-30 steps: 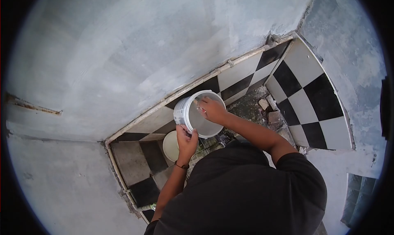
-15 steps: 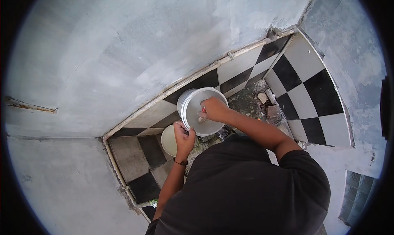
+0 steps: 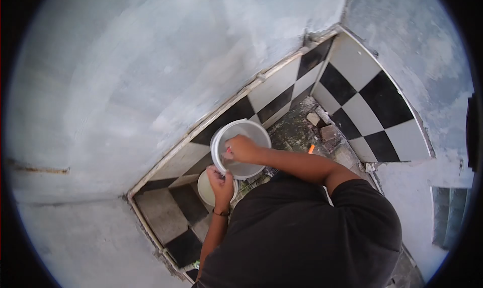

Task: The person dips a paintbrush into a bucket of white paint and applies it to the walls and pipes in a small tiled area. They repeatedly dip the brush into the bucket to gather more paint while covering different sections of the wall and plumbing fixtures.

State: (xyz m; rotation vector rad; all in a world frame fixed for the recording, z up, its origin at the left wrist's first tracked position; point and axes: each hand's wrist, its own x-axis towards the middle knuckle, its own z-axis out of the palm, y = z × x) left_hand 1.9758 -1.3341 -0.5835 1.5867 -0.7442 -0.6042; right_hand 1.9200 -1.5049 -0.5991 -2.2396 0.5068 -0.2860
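My left hand (image 3: 221, 186) grips the near-left rim of a white plastic bucket (image 3: 257, 133), which is tipped so that its mouth faces me. Inside that mouth, my right hand (image 3: 242, 149) is closed around a red-handled paintbrush (image 3: 229, 150); its bristle end is mostly hidden and blurred. Little of what the bucket contains can be made out. Below and left of it stands a second pale bucket (image 3: 205, 188), partly covered by my left hand and the first bucket.
Black and white tiles (image 3: 343, 84) line the low walls around a rough, dirty floor (image 3: 293, 129). Broken brick pieces (image 3: 329, 133) and an orange object (image 3: 311, 149) lie to the right. A pipe (image 3: 198, 129) runs along the tile top beneath the grey plaster wall (image 3: 151, 61).
The tilted bucket and both hands have shifted slightly left and down in view. My right hand has moved lower inside the bucket. The camera view has turned a little.
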